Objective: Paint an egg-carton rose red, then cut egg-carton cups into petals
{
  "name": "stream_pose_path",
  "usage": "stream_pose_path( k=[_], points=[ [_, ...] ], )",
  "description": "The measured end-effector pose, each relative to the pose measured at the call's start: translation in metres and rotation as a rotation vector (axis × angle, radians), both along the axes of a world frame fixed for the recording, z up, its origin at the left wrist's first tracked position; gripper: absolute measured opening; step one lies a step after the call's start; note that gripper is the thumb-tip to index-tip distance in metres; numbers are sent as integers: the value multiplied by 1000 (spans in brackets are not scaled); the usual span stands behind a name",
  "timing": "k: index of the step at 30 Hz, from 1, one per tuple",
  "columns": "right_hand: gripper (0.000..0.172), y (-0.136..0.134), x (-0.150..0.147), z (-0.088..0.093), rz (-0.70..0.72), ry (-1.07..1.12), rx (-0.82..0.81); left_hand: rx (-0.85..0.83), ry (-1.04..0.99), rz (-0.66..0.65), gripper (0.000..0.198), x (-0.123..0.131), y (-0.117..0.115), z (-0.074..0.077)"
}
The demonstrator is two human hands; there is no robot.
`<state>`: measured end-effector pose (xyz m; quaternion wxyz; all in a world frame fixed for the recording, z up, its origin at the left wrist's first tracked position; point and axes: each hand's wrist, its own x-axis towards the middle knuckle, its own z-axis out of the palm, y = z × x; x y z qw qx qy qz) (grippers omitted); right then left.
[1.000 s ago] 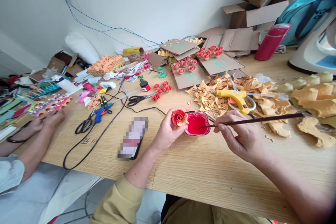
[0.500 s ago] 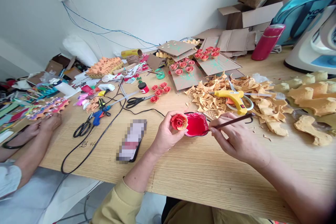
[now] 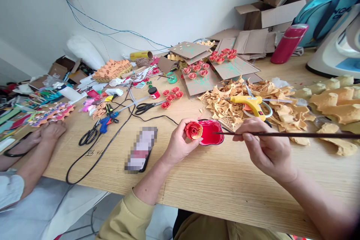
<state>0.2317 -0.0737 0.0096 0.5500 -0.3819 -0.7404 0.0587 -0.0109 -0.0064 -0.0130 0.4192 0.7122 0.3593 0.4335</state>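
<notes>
Between the fingers of my left hand is a paper rose, red on most petals with a pale orange patch on its right outer side. Just right of it stands a dark-rimmed dish of red paint. My right hand pinches a long dark paintbrush, held nearly level, its tip over the paint; whether it touches the surface I cannot tell. Several finished-looking red roses lie beyond the dish, beside a small red paint jar with a black lid.
A yellow glue gun rests on torn egg-carton scraps. More red roses stand on cardboard sheets. A phone, scissors, a blue glue gun and a black cable lie leftward. Another person's hands rest at far left.
My right hand has tilted the brush from slanted to nearly level, its tip now further left over the paint. The rose in my left hand has shifted slightly right.
</notes>
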Motion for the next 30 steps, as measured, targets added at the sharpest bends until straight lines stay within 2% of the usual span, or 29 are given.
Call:
stream_pose_path(
  k=[3,6,16,23,30],
  points=[
    [16,-2,-2,1,76,40,20,3,19,13,46,2,-1,2],
    [18,-4,-6,3,115,-31,60,17,56,37,44,3,-2,2],
    [20,-3,-16,5,106,-297,122,184,202,40,44,5,-7,2],
    [20,-3,-16,11,58,-398,214,198,234,66,42,5,-6,1],
    [19,-5,-14,13,64,-379,211,169,222,77,41,6,-5,1]
  ],
)
